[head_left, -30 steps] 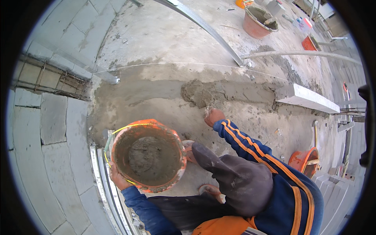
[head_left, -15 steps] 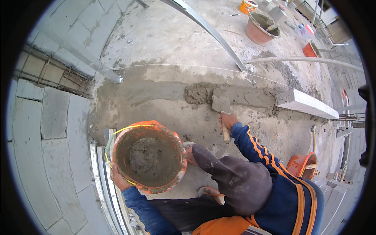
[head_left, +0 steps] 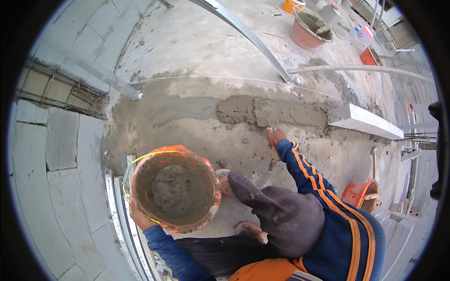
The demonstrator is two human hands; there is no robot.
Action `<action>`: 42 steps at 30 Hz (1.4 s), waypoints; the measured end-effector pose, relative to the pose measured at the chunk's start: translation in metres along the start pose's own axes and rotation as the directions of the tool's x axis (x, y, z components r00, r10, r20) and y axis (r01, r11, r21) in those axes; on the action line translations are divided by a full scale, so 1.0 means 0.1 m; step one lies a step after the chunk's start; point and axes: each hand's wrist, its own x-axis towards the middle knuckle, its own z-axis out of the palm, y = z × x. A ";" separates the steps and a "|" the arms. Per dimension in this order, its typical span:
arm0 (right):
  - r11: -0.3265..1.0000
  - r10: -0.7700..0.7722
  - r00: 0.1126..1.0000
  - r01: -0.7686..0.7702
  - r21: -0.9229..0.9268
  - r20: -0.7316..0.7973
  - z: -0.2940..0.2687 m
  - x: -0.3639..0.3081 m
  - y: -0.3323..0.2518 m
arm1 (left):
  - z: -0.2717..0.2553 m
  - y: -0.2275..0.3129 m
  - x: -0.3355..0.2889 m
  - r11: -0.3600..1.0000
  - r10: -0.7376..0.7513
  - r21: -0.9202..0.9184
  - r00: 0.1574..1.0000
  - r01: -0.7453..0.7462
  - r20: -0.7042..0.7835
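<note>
My right hand point(head_left: 275, 137) is closed round the wooden handle of a trowel point(head_left: 274, 153). Its blade is smeared with mortar and hard to tell from the strip of wet grey mortar point(head_left: 300, 112) on the floor, where it lies. At the strip's right end is a white block point(head_left: 368, 122). To the left, an orange bucket point(head_left: 214, 201) stands beside my foot, with wet mortar point(head_left: 176, 189) inside. My left hand point(head_left: 142, 216) grips the bucket's left rim, near its yellow and green handle; part of the fingers is hidden.
A block wall point(head_left: 61, 145) rises on the left, with metal profiles point(head_left: 123, 220) along its foot. A taut white string point(head_left: 225, 78) crosses beyond the mortar, near a slanting metal bar point(head_left: 253, 37). Farther off are a mortar tub point(head_left: 307, 37) and small buckets; another orange bucket point(head_left: 354, 193) lies at right.
The trowel blade has turned and settled lower into the mortar, with the right hand tilting. My left hand keeps its hold on the bucket. The whole view has shifted slightly.
</note>
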 end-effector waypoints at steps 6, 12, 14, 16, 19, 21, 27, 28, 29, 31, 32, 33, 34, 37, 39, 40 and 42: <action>-0.505 0.485 0.676 -0.301 0.809 0.555 -0.11 -0.26 0.01 | 0.14 0.00 -0.01 0.997 0.013 -0.082 0.999 -0.009 0.051; 0.226 0.094 0.941 -0.339 0.913 0.325 -1.33 -0.39 -1.25 | 0.24 -0.05 0.02 0.994 0.056 -0.099 0.998 -0.053 0.026; 0.692 -0.130 0.991 0.108 0.714 -0.024 -1.83 -0.52 -1.48 | 0.34 -0.09 -0.02 0.986 0.117 -0.125 0.992 -0.111 0.047; 0.818 -0.394 0.905 0.425 0.388 -0.161 -2.25 -0.56 -1.65 | 0.49 -0.13 -0.03 0.989 0.122 -0.082 0.992 -0.122 -0.008; 0.803 -0.583 0.790 0.596 0.017 -0.192 -2.40 -0.39 -2.11 | 0.72 -0.17 -0.10 0.980 0.177 0.083 0.983 -0.180 0.045; 0.807 -0.588 0.808 0.584 -0.087 -0.028 -2.26 -0.18 -2.41 | 0.83 -0.18 -0.18 0.955 0.212 0.186 0.969 -0.233 0.123; 0.694 -0.718 0.632 0.682 0.232 0.291 -1.85 -0.41 -2.36 | 0.91 -0.15 -0.26 0.962 0.213 0.157 0.974 -0.224 0.082; 0.703 -0.711 0.620 0.644 0.303 0.332 -1.80 -0.48 -2.35 | 0.91 -0.16 -0.25 0.961 0.221 0.152 0.972 -0.231 0.077; 0.680 -0.723 0.615 0.553 0.481 0.315 -1.76 -0.54 -2.36 | 0.90 -0.17 -0.24 0.959 0.221 0.162 0.972 -0.231 0.073; 0.595 -0.732 0.576 0.277 0.754 0.365 -1.68 -0.62 -2.40 | 0.86 -0.19 -0.18 0.952 0.238 0.181 0.969 -0.247 0.068; 0.627 -0.720 0.588 0.322 0.710 0.369 -1.66 -0.63 -2.41 | 0.83 -0.19 -0.13 0.962 0.230 0.139 0.971 -0.236 0.059; 0.600 -0.735 0.595 0.348 0.720 0.325 -1.65 -0.62 -2.42 | 0.79 -0.20 -0.10 0.972 0.212 0.095 0.976 -0.216 0.056; 0.586 -0.740 0.603 0.357 0.727 0.299 -1.65 -0.59 -2.41 | 0.74 -0.21 -0.06 0.981 0.188 0.034 0.980 -0.191 0.070; 0.423 -0.836 0.524 0.425 0.800 0.163 -1.75 -0.50 -2.27 | 0.48 -0.17 0.04 0.981 0.182 -0.072 0.983 -0.182 -0.001; 0.439 -0.827 0.520 0.359 0.824 0.214 -1.92 -0.44 -2.12 | 0.27 -0.13 0.07 0.979 0.115 -0.169 0.993 -0.112 0.011; 0.505 -0.774 0.545 0.224 0.834 0.322 -2.03 -0.42 -2.01 | 0.19 -0.12 0.08 0.975 0.116 -0.195 0.993 -0.108 0.028; 0.536 -0.688 0.597 0.035 0.843 0.413 -2.25 -0.33 -1.85 | 0.05 -0.10 0.11 0.985 0.082 -0.154 0.997 -0.082 -0.010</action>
